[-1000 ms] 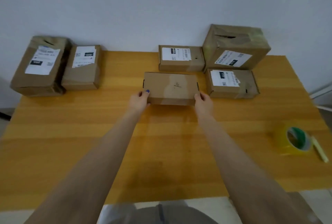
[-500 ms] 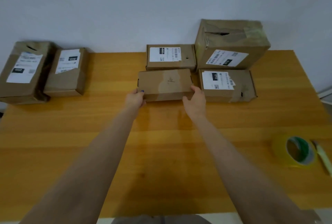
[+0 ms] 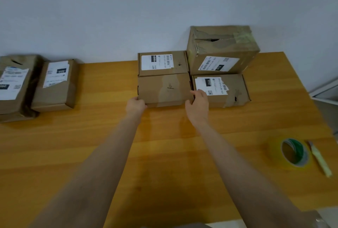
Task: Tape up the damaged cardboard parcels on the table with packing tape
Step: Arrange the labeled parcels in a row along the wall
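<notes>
Head view, looking down my two bare forearms: I've got the plain flat brown cardboard parcel [image 3: 164,88] at the far middle of the orange-brown wooden table [image 3: 164,154]. Its top has no label, just a wide glossy strip of tape across the middle with a small dark mark in it. The card is matte and scuffed on either side.

My left hand [image 3: 136,104] is curled round the near left corner, while my right hand [image 3: 198,104] clamps the near right corner, thumb laid over the top edge. Both arms reach out nearly straight.

The parcel sits flat, its back edge touching a flat cardboard box with a white label [image 3: 162,63]. Its right end is just beside a flat box with a torn label [image 3: 221,89]. Behind that one stands a tall crumpled carton [image 3: 222,50], its top ripped and gaping.

At far left lie a creased labelled parcel [image 3: 13,85] and a smaller labelled box [image 3: 56,83], side by side. Near right is a roll of yellowish packing tape with a green core [image 3: 290,152], with a pale yellow-green cutter [image 3: 320,160] just beside it.
</notes>
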The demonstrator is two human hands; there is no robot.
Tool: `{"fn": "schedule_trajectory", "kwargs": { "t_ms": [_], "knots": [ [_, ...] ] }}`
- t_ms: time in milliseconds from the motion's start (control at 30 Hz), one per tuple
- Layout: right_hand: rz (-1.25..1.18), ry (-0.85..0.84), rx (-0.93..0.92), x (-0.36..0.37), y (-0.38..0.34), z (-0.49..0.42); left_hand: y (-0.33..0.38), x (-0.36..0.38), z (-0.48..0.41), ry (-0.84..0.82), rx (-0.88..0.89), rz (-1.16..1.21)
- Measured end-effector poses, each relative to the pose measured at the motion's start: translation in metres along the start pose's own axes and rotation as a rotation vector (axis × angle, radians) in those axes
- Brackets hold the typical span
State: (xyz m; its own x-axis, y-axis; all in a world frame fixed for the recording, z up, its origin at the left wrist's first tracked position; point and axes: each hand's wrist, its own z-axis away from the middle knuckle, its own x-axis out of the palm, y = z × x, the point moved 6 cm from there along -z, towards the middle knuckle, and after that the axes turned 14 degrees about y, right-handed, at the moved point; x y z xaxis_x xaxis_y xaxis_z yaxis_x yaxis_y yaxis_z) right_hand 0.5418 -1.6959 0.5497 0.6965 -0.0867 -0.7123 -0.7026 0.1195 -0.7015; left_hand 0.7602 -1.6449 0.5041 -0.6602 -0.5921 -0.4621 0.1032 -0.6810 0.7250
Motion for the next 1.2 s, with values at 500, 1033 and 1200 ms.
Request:
{"fn": "schedule_trajectory", "kwargs": {
  "t_ms": [500,1033,1200],
  "knots": [
    [0.021,-0.069,0.031,-0.005,0.014,-0.005,0.006,-0.006,0.014,-0.069,0.062,-0.096],
    [-0.009,-0.058,-0.167,0.015,-0.105,0.018,0.038,-0.129,-0.007,0.065,0.175,-0.110],
    [-0.034,-0.095,-0.190,0.059,-0.153,0.050,0.027,-0.192,-0.035,0.119,0.254,-0.164]
  ]
}}
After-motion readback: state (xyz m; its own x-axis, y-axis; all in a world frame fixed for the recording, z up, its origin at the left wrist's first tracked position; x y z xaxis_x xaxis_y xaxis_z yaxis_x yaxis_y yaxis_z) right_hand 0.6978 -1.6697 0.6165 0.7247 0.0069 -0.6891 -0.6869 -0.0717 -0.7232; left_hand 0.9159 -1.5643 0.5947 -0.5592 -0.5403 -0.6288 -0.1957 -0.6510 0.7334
